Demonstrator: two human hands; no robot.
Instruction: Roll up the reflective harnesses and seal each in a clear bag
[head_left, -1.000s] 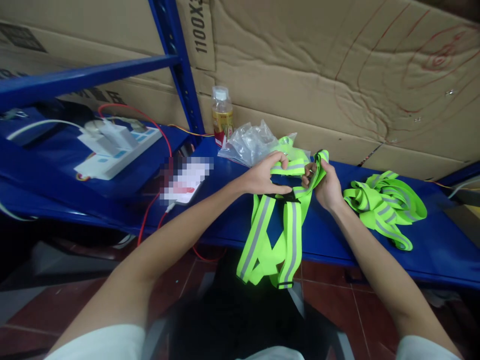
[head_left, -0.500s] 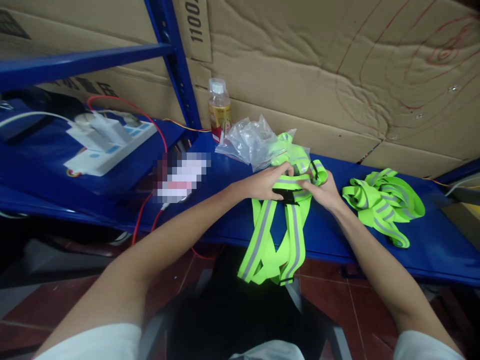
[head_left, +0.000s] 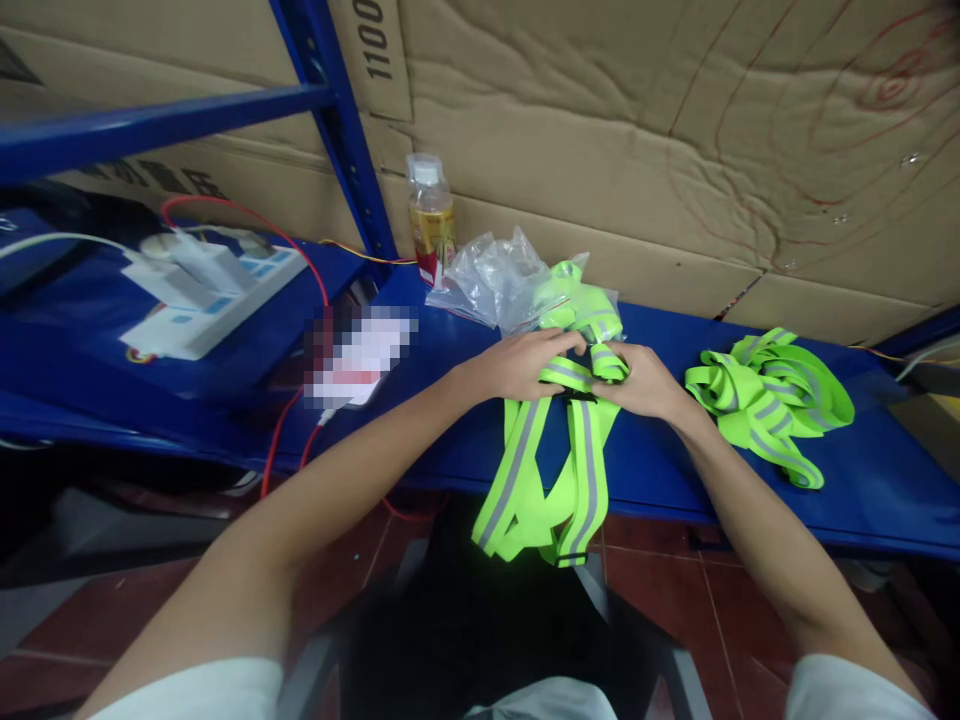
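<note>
A neon-yellow reflective strap harness [head_left: 514,475] with grey stripes lies across the blue shelf, its straps hanging over the front edge. My left hand [head_left: 517,366] is closed on the upper left of its band. My right hand [head_left: 646,380] grips a folded part of the band on the right. Between my hands a black buckle shows only in part, with fingers and webbing over it. Right behind my hands, a clear plastic bag [head_left: 495,275] lies beside and partly over another bundle of neon-yellow webbing [head_left: 592,308].
A second tangled reflective harness [head_left: 772,400] lies to the right on the shelf. A capped bottle [head_left: 433,220] stands at the back. To the left are a plugged-in phone [head_left: 360,355], a white power strip [head_left: 202,315] and red cables. A blue post [head_left: 334,130] rises before the cardboard [head_left: 540,140].
My hands have drawn slightly closer around the buckle. The loop on the right, which stood out beyond my right hand, is now folded inward between the hands. The view has shifted slightly.
</note>
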